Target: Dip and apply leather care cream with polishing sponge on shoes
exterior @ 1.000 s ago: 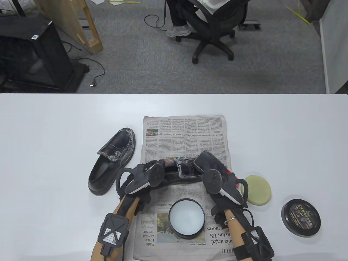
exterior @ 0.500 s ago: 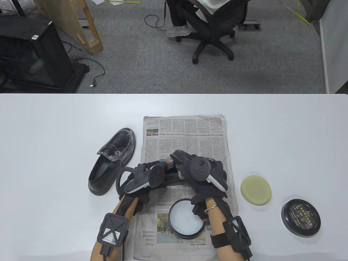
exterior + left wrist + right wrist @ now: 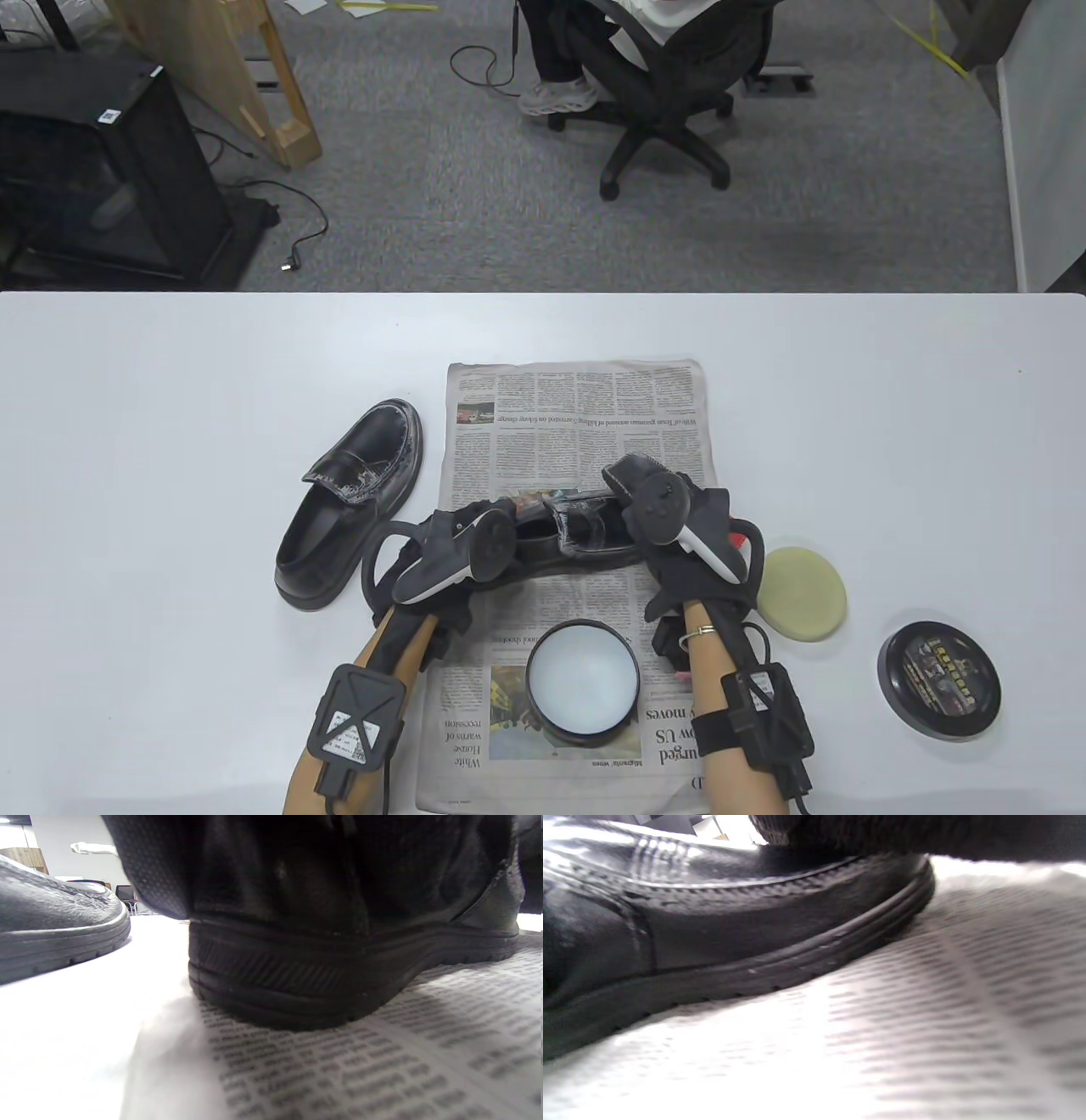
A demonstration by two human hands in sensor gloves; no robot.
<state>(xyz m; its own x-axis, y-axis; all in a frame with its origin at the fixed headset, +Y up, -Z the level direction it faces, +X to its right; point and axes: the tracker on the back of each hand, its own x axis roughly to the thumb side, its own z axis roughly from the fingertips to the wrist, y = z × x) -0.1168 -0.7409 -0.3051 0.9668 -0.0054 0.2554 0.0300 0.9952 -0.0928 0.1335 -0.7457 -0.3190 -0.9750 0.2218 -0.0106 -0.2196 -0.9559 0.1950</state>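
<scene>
On the newspaper [image 3: 577, 424], left hand [image 3: 458, 552] grips the shoe [image 3: 585, 535] heel; right hand [image 3: 679, 526] rests over its toe, grip unclear; sponge [image 3: 806, 594] lies beside.

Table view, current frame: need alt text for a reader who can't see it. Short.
Two gloved hands, the left hand and right hand, work at either end of a black leather loafer lying on a spread newspaper. An open round tin of white cream sits near the front edge; a second black loafer lies left, a round yellow sponge and black tin lid right.
</scene>
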